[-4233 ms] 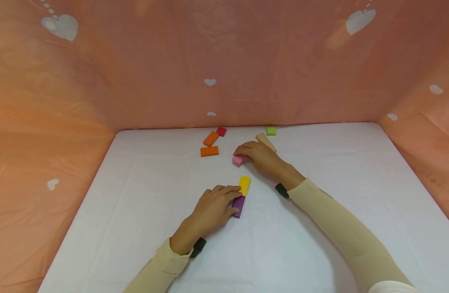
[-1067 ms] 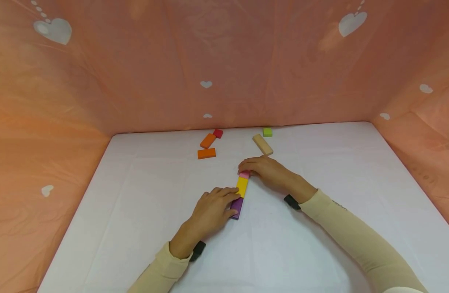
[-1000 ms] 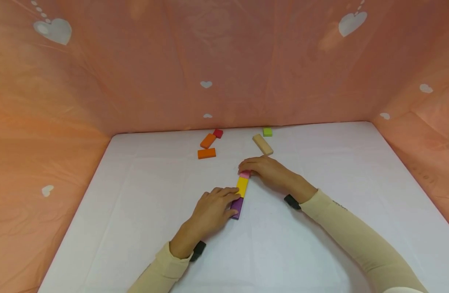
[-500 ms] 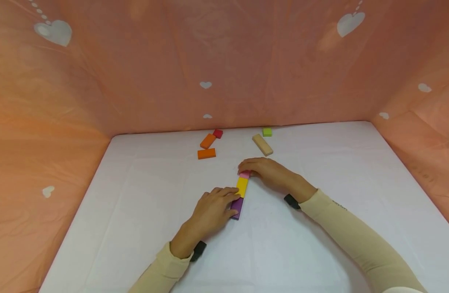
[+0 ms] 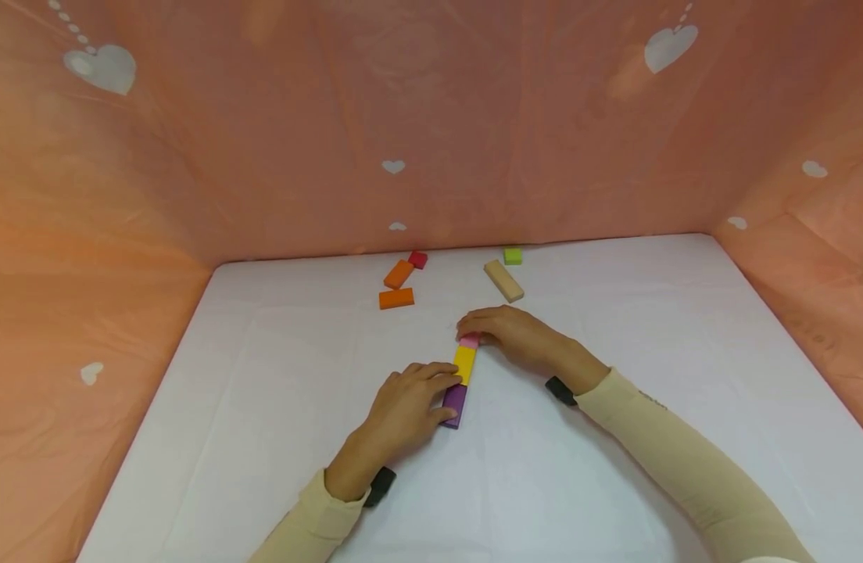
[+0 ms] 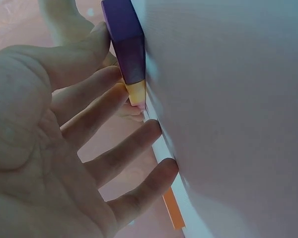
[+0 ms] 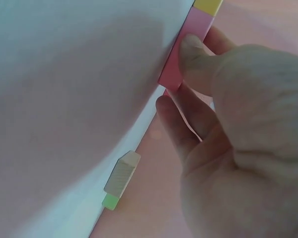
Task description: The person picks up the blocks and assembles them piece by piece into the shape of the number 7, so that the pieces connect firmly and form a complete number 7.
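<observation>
Head view: I see the left hand (image 5: 403,403) beside a purple block (image 5: 456,402) and a yellow block (image 5: 467,362), flat, end to end on the white table (image 5: 544,500). Left wrist: its fingers spread, just touching them. Right wrist: my right hand (image 7: 243,134) pinches the pink block (image 7: 174,62) abutting the yellow block.

The white table (image 5: 579,485) carries purple (image 5: 455,404), yellow (image 5: 465,363), pink (image 5: 470,342), red (image 5: 418,259), beige (image 5: 504,281) and green blocks (image 5: 512,256), plus two orange (image 5: 396,299) (image 5: 399,274).
</observation>
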Motion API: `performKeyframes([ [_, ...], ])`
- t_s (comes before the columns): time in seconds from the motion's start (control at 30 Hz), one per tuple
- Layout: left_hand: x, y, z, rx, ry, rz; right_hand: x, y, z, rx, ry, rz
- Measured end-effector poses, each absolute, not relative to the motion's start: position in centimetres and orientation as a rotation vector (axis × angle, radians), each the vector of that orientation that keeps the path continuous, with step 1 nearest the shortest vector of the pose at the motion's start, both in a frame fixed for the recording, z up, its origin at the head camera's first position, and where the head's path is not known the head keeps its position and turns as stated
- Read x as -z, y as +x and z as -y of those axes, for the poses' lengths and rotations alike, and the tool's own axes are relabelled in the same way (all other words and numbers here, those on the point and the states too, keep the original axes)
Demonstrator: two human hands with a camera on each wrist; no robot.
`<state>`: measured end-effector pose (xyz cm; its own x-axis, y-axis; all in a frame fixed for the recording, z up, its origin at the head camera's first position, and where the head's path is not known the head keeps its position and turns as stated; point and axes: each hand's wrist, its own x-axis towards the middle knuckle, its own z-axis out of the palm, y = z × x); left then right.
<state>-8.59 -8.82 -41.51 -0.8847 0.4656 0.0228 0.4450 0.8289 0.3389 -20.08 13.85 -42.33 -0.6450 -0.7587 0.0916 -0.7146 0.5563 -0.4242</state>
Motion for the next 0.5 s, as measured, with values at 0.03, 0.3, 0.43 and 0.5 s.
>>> performKeyframes([
  [0.03,41.51,-8.59,8.83,-0.516,0.74,-2.948,42.33,-20.07,-13.84,0.656,-1.272,-2.684],
  [0.3,41.34,-8.46,8.84,-0.492,0.745,-2.947,42.31,-20.14,-13.74,0.65,-1.269,-2.683],
  [0.43,41.25,-8.39,8.87,-0.487,0.744,-2.943,42.29,-20.09,-13.67,0.648,-1.253,-2.689],
  [0.5,41.19,-8.36,8.92,-0.485,0.745,-2.942,42.27,-20.03,-13.6,0.65,-1.247,-2.692],
])
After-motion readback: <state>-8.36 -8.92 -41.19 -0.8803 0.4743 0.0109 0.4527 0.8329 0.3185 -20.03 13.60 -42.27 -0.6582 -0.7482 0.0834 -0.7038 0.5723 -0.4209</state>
